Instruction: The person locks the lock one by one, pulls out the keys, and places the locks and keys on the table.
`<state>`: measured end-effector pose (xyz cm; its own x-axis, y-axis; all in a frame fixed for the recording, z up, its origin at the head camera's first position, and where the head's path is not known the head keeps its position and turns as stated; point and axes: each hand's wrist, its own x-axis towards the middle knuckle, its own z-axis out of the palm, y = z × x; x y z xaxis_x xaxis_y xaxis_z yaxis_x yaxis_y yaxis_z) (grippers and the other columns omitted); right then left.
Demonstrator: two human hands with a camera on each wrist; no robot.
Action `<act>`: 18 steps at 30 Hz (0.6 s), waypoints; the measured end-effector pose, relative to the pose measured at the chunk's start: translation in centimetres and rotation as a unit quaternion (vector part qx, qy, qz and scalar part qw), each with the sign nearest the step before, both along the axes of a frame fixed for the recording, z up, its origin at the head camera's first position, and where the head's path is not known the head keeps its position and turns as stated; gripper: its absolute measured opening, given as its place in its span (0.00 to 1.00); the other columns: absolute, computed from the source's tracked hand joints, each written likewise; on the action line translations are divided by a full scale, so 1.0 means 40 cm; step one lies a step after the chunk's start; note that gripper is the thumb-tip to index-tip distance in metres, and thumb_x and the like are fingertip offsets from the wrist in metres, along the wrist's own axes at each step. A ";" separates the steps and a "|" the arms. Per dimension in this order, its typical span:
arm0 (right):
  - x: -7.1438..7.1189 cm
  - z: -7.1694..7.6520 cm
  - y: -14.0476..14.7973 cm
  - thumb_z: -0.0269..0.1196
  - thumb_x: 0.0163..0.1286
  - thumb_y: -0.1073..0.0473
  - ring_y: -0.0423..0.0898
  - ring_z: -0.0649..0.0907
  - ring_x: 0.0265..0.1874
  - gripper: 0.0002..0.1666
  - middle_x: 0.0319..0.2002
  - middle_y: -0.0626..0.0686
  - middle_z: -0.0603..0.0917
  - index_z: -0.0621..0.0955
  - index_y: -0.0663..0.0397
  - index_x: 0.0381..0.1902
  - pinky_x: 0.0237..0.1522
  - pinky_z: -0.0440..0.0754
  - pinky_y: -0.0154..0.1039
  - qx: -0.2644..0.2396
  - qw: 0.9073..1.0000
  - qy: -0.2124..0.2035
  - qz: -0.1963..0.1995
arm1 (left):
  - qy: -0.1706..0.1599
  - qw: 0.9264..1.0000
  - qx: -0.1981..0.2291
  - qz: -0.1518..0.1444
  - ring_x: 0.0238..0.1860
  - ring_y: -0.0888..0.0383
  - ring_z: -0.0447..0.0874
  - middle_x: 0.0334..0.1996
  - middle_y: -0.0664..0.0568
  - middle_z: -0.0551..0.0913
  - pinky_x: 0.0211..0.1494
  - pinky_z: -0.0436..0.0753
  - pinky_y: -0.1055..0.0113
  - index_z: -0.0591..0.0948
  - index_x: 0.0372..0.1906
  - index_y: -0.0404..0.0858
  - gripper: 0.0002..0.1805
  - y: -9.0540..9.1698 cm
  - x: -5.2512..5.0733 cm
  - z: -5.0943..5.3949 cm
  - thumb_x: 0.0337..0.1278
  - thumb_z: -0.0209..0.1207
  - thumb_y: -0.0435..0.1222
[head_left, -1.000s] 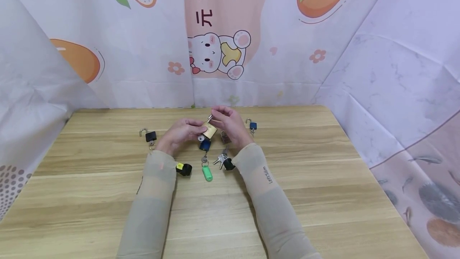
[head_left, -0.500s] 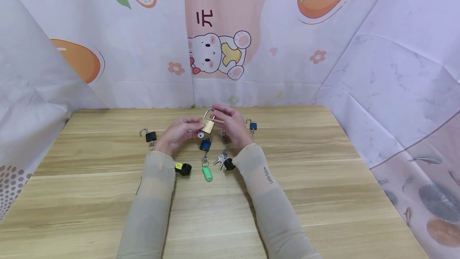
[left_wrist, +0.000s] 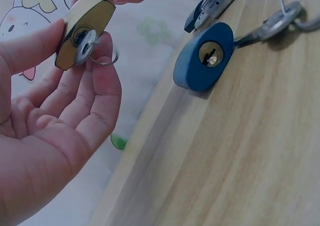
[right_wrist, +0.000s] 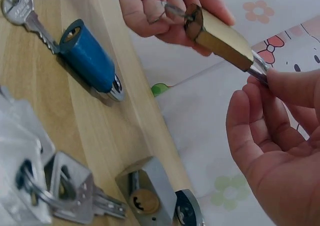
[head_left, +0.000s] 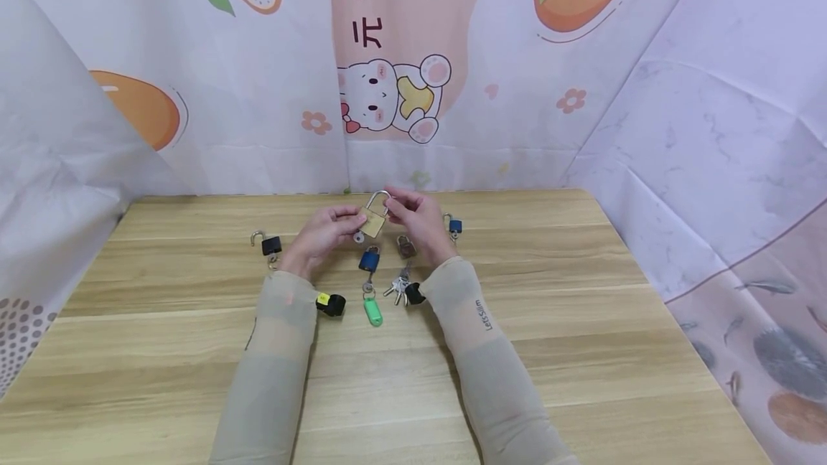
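My left hand (head_left: 323,235) grips the body of a brass padlock (head_left: 372,222) between thumb and fingers, holding it above the table. A key (left_wrist: 86,46) with a small ring (left_wrist: 107,60) sits in its keyhole. With thumb and fingertips, my right hand (head_left: 418,224) pinches the padlock's silver shackle (right_wrist: 258,65). The shackle rises from the body's upper side in the head view; whether both its ends are seated I cannot tell. Below the hands lies a blue padlock (head_left: 369,259) with a key (right_wrist: 31,20) at its keyhole.
A green key tag (head_left: 372,311) lies in front of the blue padlock. Right of it are a metallic padlock (head_left: 405,246) and a bunch of keys (head_left: 399,287). Padlocks with raised shackles lie farther out: black (head_left: 271,245) at left, small blue (head_left: 455,226) at right.
The brass padlock has tilted and risen slightly, and its shackle, earlier mostly behind the right fingers, now shows. The right hand has shifted slightly right, uncovering the metallic padlock.
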<state>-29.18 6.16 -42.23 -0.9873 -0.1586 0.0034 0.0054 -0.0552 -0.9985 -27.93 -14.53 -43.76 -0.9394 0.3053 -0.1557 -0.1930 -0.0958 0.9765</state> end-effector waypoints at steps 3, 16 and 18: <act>-0.001 0.001 0.003 0.65 0.73 0.63 0.44 0.83 0.38 0.20 0.43 0.55 0.85 0.81 0.61 0.61 0.49 0.86 0.39 0.031 0.999 0.021 0.000 | 0.003 1.000 -0.011 0.015 0.39 0.60 0.83 0.42 0.52 0.84 0.51 0.83 0.66 0.75 0.61 0.26 0.21 0.002 0.003 0.007 0.68 0.62 0.31; 0.003 0.006 -0.001 0.65 0.73 0.64 0.45 0.85 0.38 0.16 0.41 0.56 0.87 0.83 0.62 0.56 0.47 0.87 0.38 0.077 0.995 0.058 0.005 | 0.004 0.999 -0.032 0.034 0.36 0.61 0.85 0.40 0.53 0.86 0.49 0.85 0.66 0.77 0.59 0.28 0.19 0.010 0.002 0.013 0.67 0.64 0.31; 0.003 0.003 -0.005 0.65 0.73 0.65 0.45 0.85 0.37 0.16 0.41 0.57 0.87 0.83 0.63 0.56 0.46 0.87 0.38 0.077 0.995 0.066 0.011 | 0.004 0.999 -0.032 0.037 0.35 0.61 0.85 0.39 0.53 0.86 0.47 0.85 0.67 0.77 0.59 0.27 0.19 0.008 0.002 0.013 0.67 0.64 0.31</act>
<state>-29.05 5.96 -42.11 -0.9764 -0.1880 0.1061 -0.1261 0.0978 -0.9872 -27.83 -14.19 -43.24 -0.9603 0.2248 -0.1651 -0.1800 -0.0473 0.9825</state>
